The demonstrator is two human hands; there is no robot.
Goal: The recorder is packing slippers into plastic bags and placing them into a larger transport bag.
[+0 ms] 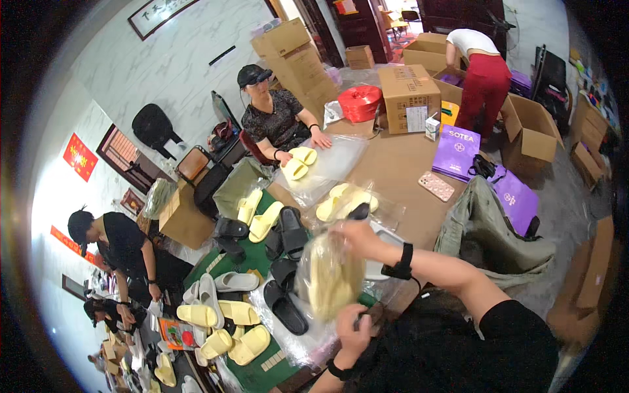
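A clear plastic bag holding a pair of yellow slippers stands tilted in front of me, smeared by motion. My right hand is closed on the bag's upper end. Close to its lower end, my left hand has its fingers curled, with a small dark thing showing among them that I cannot make out. Just left of the bag lie black slippers, partly over clear plastic sheets. Loose yellow slippers and grey slippers spread across the green table surface. Beyond my right hand are bagged yellow slippers.
Across the table a seated person touches yellow slippers on plastic. A phone, purple bags, red twine and a carton lie farther right. Another person bends over boxes; others work at left.
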